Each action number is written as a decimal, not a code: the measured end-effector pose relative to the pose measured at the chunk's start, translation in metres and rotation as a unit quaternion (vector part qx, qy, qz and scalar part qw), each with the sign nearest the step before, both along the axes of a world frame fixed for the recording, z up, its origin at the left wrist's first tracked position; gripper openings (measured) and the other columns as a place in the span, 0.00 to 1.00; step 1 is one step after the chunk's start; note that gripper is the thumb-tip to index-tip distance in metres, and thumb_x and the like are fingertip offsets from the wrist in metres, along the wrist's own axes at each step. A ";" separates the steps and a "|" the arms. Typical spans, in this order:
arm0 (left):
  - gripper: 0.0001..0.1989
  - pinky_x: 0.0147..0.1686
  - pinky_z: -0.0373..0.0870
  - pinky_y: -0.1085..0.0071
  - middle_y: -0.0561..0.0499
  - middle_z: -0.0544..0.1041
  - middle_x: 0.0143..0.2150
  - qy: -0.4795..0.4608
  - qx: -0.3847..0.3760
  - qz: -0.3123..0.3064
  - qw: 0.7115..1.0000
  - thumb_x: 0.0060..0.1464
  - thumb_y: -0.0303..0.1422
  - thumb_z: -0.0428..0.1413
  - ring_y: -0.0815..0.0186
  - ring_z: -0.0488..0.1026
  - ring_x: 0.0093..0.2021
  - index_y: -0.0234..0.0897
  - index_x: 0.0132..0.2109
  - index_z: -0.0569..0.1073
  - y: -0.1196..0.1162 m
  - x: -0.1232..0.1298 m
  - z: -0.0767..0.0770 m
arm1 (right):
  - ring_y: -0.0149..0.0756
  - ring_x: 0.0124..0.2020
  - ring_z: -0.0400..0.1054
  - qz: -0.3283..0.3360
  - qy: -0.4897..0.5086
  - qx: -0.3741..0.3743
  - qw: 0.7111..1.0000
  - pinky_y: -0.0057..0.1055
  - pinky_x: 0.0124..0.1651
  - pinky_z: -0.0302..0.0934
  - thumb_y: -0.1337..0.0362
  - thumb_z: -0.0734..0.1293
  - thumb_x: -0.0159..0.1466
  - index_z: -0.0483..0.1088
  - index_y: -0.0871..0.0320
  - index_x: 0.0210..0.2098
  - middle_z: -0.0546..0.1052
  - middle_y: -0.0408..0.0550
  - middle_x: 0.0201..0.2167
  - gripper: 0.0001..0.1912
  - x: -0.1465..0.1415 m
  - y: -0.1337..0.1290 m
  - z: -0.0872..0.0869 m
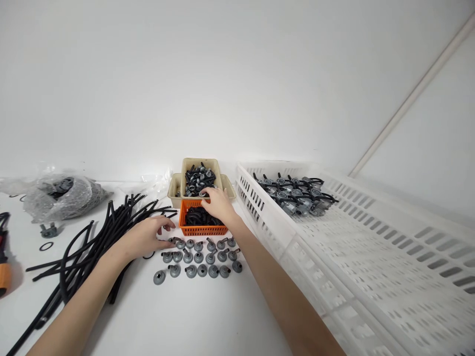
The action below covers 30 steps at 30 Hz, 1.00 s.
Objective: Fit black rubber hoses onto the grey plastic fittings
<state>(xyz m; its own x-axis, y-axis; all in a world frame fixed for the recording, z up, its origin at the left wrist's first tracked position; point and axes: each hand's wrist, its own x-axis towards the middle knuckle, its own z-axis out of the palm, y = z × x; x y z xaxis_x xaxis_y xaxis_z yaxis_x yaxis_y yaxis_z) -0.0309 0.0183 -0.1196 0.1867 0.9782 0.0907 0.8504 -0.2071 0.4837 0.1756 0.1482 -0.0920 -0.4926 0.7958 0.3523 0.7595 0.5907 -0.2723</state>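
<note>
The right hand (218, 203) was at the front edge of a beige bin (200, 161) heaped with small grey and black pieces (198, 177), just behind an orange basket (203, 231); its grip was unclear. The left hand (147, 237), thumb and fingers apart, was beside the back row of grey fittings (198, 257), set in three rows on the table (185, 316). Black tubes (105, 232) lay to the left, a white slotted crate (272, 225) to the right.

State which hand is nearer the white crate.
Right. The right hand is left of the crate, by the orange basket; the left hand is farther left, beside grey fittings.
</note>
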 end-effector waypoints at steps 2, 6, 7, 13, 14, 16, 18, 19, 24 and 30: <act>0.20 0.37 0.66 0.68 0.48 0.75 0.42 0.001 -0.002 -0.003 1.000 0.47 0.45 0.58 0.62 0.70 0.36 0.39 0.45 0.74 0.000 0.000 0.000 | 0.43 0.53 0.67 -0.005 0.038 0.020 0.999 0.42 0.60 0.56 0.67 0.61 0.62 0.71 0.58 0.49 0.77 0.50 0.48 0.17 0.001 0.001 0.005; 0.22 0.37 0.67 0.68 0.48 0.75 0.43 -0.005 -0.005 -0.011 1.000 0.46 0.46 0.59 0.62 0.70 0.37 0.39 0.46 0.74 0.000 0.001 0.000 | 0.39 0.49 0.70 0.016 0.042 0.020 0.999 0.35 0.55 0.60 0.70 0.60 0.63 0.74 0.57 0.45 0.78 0.48 0.46 0.15 0.003 0.002 0.011; 0.23 0.37 0.67 0.68 0.48 0.75 0.43 -0.009 -0.003 -0.013 1.000 0.45 0.47 0.60 0.62 0.71 0.37 0.39 0.46 0.74 0.000 0.001 0.000 | 0.39 0.49 0.70 0.025 0.030 0.011 0.999 0.35 0.55 0.60 0.70 0.59 0.63 0.75 0.56 0.44 0.79 0.47 0.46 0.16 0.002 0.002 0.010; 0.28 0.39 0.67 0.68 0.47 0.76 0.44 -0.016 0.018 -0.022 0.999 0.42 0.53 0.61 0.61 0.70 0.39 0.40 0.46 0.75 -0.002 0.001 0.003 | 0.46 0.54 0.67 0.018 -0.063 -0.005 0.998 0.51 0.66 0.44 0.69 0.56 0.64 0.74 0.55 0.51 0.78 0.50 0.48 0.21 -0.001 0.000 -0.003; 0.28 0.39 0.67 0.68 0.47 0.76 0.44 -0.015 0.023 -0.022 0.999 0.42 0.53 0.61 0.61 0.70 0.39 0.40 0.46 0.75 -0.002 0.001 0.003 | 0.47 0.55 0.66 0.016 -0.075 -0.008 0.997 0.53 0.67 0.40 0.69 0.56 0.63 0.72 0.55 0.53 0.78 0.51 0.49 0.22 -0.002 -0.001 -0.005; 0.28 0.38 0.67 0.68 0.47 0.76 0.43 -0.011 0.036 -0.024 0.999 0.43 0.53 0.61 0.61 0.71 0.39 0.40 0.46 0.75 -0.003 0.002 0.004 | 0.47 0.58 0.63 0.017 -0.090 -0.009 0.996 0.55 0.67 0.36 0.70 0.56 0.63 0.69 0.55 0.56 0.75 0.50 0.52 0.24 -0.002 -0.003 -0.006; 0.26 0.39 0.67 0.68 0.48 0.76 0.42 -0.008 0.054 -0.029 0.998 0.44 0.53 0.60 0.61 0.71 0.39 0.40 0.45 0.75 -0.003 0.002 0.005 | 0.47 0.57 0.63 0.012 -0.100 -0.002 0.995 0.55 0.67 0.35 0.71 0.56 0.62 0.68 0.55 0.57 0.75 0.51 0.53 0.25 -0.003 -0.005 -0.005; 0.26 0.39 0.67 0.68 0.48 0.76 0.42 -0.008 0.066 -0.032 0.997 0.45 0.53 0.59 0.61 0.71 0.39 0.40 0.45 0.75 -0.003 0.003 0.006 | 0.47 0.56 0.64 0.006 -0.103 0.004 0.995 0.55 0.67 0.36 0.72 0.57 0.62 0.69 0.56 0.56 0.76 0.53 0.51 0.24 -0.003 -0.006 -0.004; 0.22 0.42 0.67 0.67 0.48 0.76 0.41 -0.010 0.156 -0.032 0.987 0.50 0.53 0.57 0.62 0.72 0.40 0.39 0.41 0.74 -0.005 0.004 0.008 | 0.45 0.52 0.68 -0.026 -0.074 0.030 0.996 0.45 0.61 0.53 0.71 0.60 0.60 0.72 0.58 0.50 0.78 0.55 0.43 0.20 0.000 -0.004 0.001; 0.16 0.41 0.66 0.68 0.48 0.76 0.37 -0.008 0.252 -0.011 0.968 0.61 0.45 0.49 0.64 0.71 0.38 0.38 0.38 0.73 -0.007 0.002 0.009 | 0.40 0.49 0.71 -0.023 0.079 0.014 0.996 0.34 0.52 0.63 0.67 0.63 0.61 0.71 0.54 0.49 0.78 0.49 0.45 0.16 0.006 0.000 0.008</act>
<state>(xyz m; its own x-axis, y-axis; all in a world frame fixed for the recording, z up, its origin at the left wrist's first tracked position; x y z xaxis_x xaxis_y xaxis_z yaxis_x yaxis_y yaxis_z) -0.0288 0.0109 -0.1106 0.2022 0.8048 0.5580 0.8361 -0.4385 0.3295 0.1816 0.1483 -0.0845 -0.3913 0.8051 0.4457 0.7351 0.5648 -0.3749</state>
